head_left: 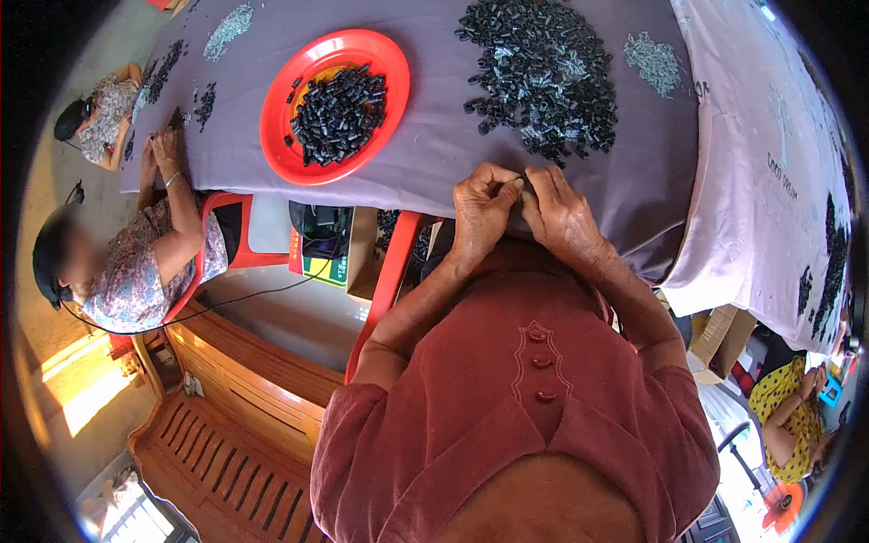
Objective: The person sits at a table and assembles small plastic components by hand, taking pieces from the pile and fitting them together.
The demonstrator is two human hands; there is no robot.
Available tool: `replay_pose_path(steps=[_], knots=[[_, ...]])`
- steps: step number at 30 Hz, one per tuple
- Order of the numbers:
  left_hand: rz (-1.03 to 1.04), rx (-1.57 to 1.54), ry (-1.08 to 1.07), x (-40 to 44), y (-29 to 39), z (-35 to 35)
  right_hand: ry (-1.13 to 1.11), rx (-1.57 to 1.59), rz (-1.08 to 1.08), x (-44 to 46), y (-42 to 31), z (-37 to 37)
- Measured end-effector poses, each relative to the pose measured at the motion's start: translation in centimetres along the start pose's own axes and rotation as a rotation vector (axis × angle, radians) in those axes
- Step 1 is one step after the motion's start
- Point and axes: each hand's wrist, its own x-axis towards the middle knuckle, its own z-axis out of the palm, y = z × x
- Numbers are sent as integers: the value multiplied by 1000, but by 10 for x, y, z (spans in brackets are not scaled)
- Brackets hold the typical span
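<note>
At the cloth's (pixel 434 118) edge, the left hand (pixel 482 206) and right hand (pixel 563 213) are held together, fingertips pinched; whether anything is gripped cannot be told. Just beyond, the black pile (pixel 541 95) is spread, the pale pile (pixel 654 65) set beside it, presumably for short reaches. By the red plate (pixel 274 127), black pieces (pixel 339 118) are apparently kept from scattering.

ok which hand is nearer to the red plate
Left: the left hand sits to the right of the red plate, nearer the body; the right hand is farther along, beyond the left hand.
</note>
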Motion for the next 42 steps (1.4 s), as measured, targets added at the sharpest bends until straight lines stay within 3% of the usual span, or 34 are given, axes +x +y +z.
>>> replay_pose_path(steps=[5, 7, 17, 26, 31, 36, 42], knots=[[-104, -11, -5, 4, 3, 3, -3, -22, 55, 2, 2, 4], [-21, 14, -31, 6, 2, 2, 8, -39, 53, 1, 4, 7], [-43, 120, -62, 12, 2, 0, 77, -62, 52, -1, 8, 15], [74, 231, -118, 18, 1, -4, 101, -84, 49, 3, 9, 14], [-179, -85, -172, 18, 16, -2, 77, -204, 32, 5, 5, 9], [-176, -56, -121, 20, 14, 0, 119, -229, -64, 9, 3, 8], [-208, -104, -129, 24, 19, -1, 94, -261, -34, 13, 2, 9]])
